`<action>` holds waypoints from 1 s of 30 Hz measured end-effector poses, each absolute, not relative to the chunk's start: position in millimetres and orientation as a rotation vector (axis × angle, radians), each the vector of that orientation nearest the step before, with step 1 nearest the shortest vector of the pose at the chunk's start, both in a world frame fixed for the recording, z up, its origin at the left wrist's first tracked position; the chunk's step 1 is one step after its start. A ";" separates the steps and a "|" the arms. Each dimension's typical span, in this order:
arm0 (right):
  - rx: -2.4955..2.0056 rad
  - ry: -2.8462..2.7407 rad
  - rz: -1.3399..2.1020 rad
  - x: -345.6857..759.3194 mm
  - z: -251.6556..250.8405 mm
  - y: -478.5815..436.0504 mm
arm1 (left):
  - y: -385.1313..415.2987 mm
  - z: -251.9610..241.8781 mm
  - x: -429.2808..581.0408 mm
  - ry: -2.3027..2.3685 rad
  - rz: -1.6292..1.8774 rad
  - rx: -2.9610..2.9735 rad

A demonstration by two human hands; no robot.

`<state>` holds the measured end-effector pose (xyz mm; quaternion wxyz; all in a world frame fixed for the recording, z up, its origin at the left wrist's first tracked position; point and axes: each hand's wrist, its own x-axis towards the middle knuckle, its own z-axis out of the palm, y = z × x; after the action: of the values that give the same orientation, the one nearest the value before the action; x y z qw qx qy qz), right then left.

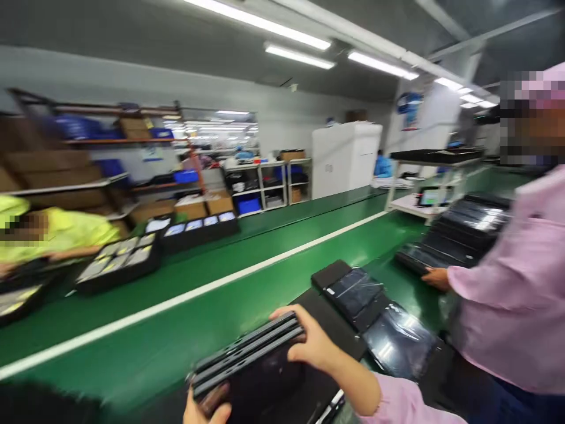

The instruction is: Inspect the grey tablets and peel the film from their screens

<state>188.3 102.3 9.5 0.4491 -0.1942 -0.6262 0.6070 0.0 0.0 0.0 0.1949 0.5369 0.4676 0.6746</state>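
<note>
Stack of black trays [251,365] is held just above the near edge of the green conveyor [176,318]. Right hand [311,347] clamps its far end, fingers curled over the top tray. Left hand [205,412] grips the near corner from below — a two-point hold, probably to keep the loose layers aligned. Co-worker's hand [436,278] rests on further trays [459,235] near the right edge.

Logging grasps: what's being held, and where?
A stack of black trays: right hand grips its far end, left hand supports its near corner.
</note>
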 end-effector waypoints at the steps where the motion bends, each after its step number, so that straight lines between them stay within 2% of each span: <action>1: -0.419 -1.559 1.439 188.7 18.0 101.0 | -4.4 1.2 -2.0 1.334 1.944 1.475; 4: -0.358 -1.581 1.364 192.8 32.8 97.5 | -7.3 14.8 0.7 1.299 2.030 1.444; 8: -0.378 -1.578 1.391 201.4 24.2 90.8 | -7.5 27.4 12.0 1.241 1.966 1.422; 12: -0.363 -1.602 1.287 208.5 16.6 85.6 | -13.4 24.1 17.1 1.233 1.965 1.503; 30: -0.176 -1.617 1.272 225.3 15.6 70.4 | -30.1 30.1 29.3 1.112 1.928 1.704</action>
<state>225.3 70.4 15.6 0.5127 -0.0731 -0.6723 0.5289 29.3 -30.1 30.1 0.1683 0.5992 0.3910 0.6781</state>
